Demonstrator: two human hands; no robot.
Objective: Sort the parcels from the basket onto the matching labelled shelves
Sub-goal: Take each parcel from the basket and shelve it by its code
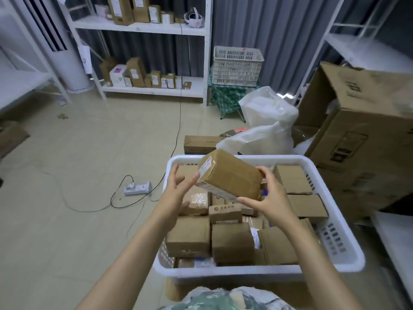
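Your right hand (270, 198) grasps the right end of the brown parcel (232, 173), thumb beneath and fingers curled over its top edge, holding it tilted above the white basket (348, 249) of other parcels (190, 238). Your left hand (176, 189) is released, with straight fingertips touching the parcel's labelled left end. The white shelves (154, 90) stand well apart across the floor.

Centre frame: right hand (271, 198) grips tilted, taped brown parcel (234, 175) at its right end, above white basket (352, 253) full of cardboard boxes (188, 237). Left hand (178, 191), fingers loosely extended, touches parcel's labelled end. White shelves (143, 27) upper left; power strip (138, 188) on floor (89, 153), left of basket.
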